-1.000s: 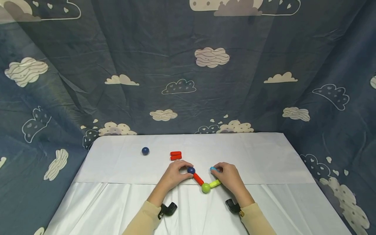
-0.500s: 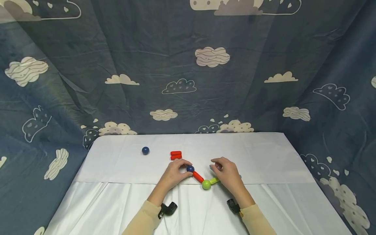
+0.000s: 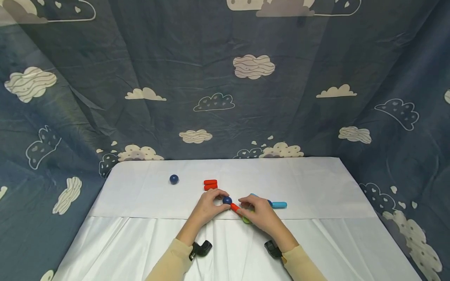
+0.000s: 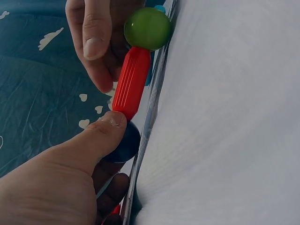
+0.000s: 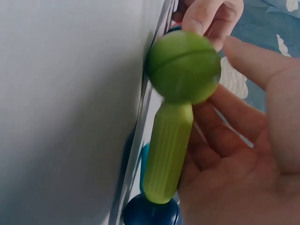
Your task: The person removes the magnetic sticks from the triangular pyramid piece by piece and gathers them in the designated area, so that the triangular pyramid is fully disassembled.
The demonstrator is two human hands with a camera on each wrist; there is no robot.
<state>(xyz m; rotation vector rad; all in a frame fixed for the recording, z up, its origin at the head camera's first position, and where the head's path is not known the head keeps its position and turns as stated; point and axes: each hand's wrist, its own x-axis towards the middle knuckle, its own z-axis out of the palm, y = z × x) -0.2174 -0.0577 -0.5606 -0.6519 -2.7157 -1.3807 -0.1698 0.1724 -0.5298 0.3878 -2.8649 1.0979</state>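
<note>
My left hand [image 3: 206, 208] pinches a dark blue ball [image 3: 227, 200] between thumb and fingers. From this ball a red rod [image 4: 132, 82] runs to a green ball [image 4: 147, 29]. A yellow-green rod [image 5: 168, 150] joins the green ball to another dark blue ball [image 5: 151, 211]. Light blue rods lie by that second ball; one light blue rod [image 3: 279, 205] points right. Over the green ball and its rod, my right hand [image 3: 263, 214] hovers with fingers loosely bent beside the red rod. In the head view it hides most of the yellow-green rod.
A loose dark blue ball [image 3: 174, 179] lies at the back left of the white-covered table [image 3: 140, 199]. Two red rods [image 3: 210, 185] lie side by side just behind my left hand. A dark cloud-print cloth [image 3: 197, 78] hangs behind and at both sides.
My right hand has let go of the light blue rod and moved left toward the red rod, uncovering the light blue rod on the right. My left hand still holds the dark blue ball.
</note>
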